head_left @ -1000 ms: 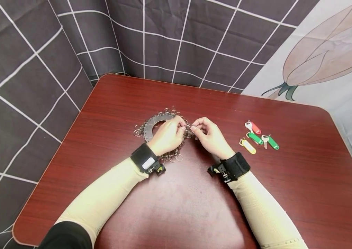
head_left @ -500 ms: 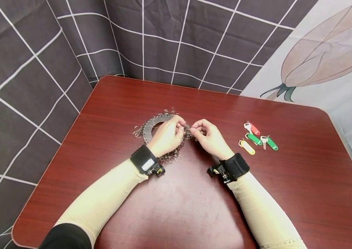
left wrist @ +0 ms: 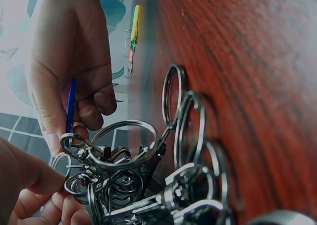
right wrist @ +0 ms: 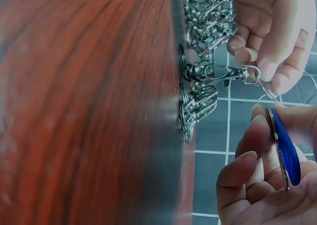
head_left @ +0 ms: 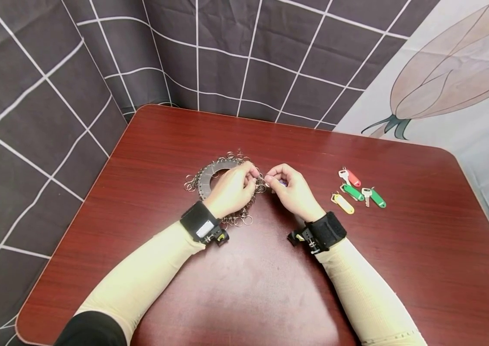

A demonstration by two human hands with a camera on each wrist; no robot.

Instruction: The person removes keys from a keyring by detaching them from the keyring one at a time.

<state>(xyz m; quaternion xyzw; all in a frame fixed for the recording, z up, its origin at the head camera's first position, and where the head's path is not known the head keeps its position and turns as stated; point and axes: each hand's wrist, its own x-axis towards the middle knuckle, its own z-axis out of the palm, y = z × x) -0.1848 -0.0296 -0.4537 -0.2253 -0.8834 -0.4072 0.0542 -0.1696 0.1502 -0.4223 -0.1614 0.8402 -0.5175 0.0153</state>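
Sleeves: two pale sleeves reach in from the near edge of the counter [head_left: 270, 298], each with a black wrist strap carrying a camera.
Right hand: the right hand [head_left: 293, 191] has its fingers curled, pinching a blue key tag [right wrist: 286, 153] by its edge between thumb and fingers. The grip looks chosen to leave the tag's small metal ring [right wrist: 270, 88] free at the top, pointing toward the other hand.
Left hand: the left hand [head_left: 232, 188] rests on the metal disc [head_left: 209, 175] and pinches one clasp [right wrist: 218, 72] at its rim with its fingertips. It appears to lift that clasp out of the crowd so the tag's ring can meet it.
Blue key tag: a slim, flat, glossy blue plastic piece, seen edge-on in both wrist views. It is held just above the counter, right beside the disc's rim, between the two hands.
Metal disc: a flat grey ring lying on the counter, fringed all round with many steel split rings [left wrist: 181, 108] and clasps, tangled and overlapping.
Other tags: to the right, well apart, lie a red tag [head_left: 354, 178], two green tags [head_left: 354, 192], and a yellow tag [head_left: 344, 203], some with keys.
Backdrop: a dark checked cloth [head_left: 32, 96] hangs beyond the counter.
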